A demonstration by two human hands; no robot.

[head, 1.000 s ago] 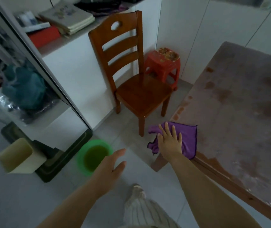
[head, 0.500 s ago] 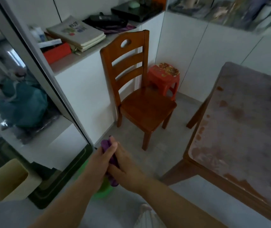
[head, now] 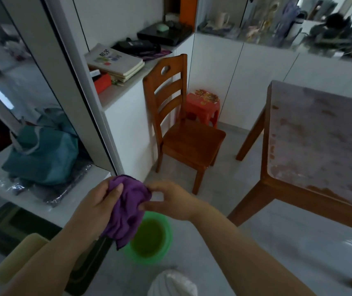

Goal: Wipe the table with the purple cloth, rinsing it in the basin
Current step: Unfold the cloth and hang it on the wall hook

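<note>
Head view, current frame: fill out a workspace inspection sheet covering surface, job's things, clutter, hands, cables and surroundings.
Surface: table at right, top blotched with brownish stains.
Job's things: cloth bunched, held in the air roughly over the green basin on the floor; the basin seems to hold liquid.
Clutter: books and a red box on the counter; teal bag behind the glass door.
Hands: left hand grips the cloth; right hand pinches its edge with the fingers.
Cables: nothing seen.
Surroundings: wooden chair, red stool behind it.
</note>
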